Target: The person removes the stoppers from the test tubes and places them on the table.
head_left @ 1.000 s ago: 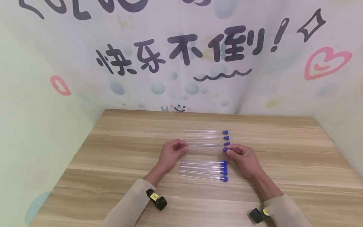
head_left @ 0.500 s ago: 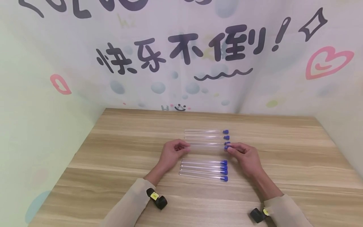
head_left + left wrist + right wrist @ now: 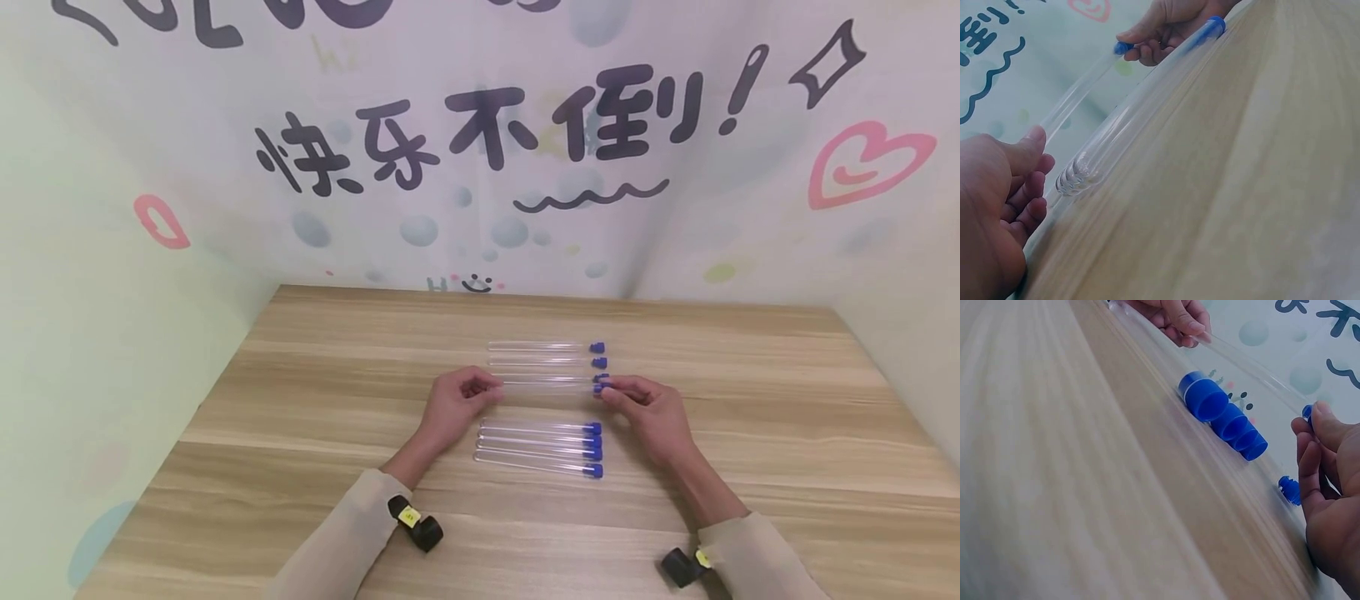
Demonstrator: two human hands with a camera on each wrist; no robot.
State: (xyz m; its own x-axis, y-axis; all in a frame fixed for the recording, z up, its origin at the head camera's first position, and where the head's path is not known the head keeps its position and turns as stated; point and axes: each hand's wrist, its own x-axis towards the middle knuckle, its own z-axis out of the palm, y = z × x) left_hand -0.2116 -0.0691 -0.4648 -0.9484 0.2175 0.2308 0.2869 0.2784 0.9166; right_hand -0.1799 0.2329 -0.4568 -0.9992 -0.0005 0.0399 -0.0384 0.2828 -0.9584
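My left hand (image 3: 457,404) pinches the rounded end of a clear test tube (image 3: 1075,100) between thumb and fingers. Thumb and fingers of my right hand (image 3: 651,417) pinch a blue cap (image 3: 1122,48) right at the tube's other end. In both wrist views this tube is raised above the table, running from hand to hand. Nearer the body lie several test tubes (image 3: 534,433) side by side with blue caps (image 3: 1204,397) on their mouths. Beyond the hands lie more test tubes (image 3: 534,363), each with a loose blue cap (image 3: 599,363) just off its right end.
The wood-grain table (image 3: 300,350) reaches back to a printed cloth (image 3: 480,167) with dark lettering and pink hearts. Each sleeve carries a small black camera, the left camera (image 3: 427,533) and the right camera (image 3: 678,568).
The right hand has brought the cap slightly right and away from the body, to the tube's mouth. My left hand has shifted slightly right with the tube. The capped tubes stay put.
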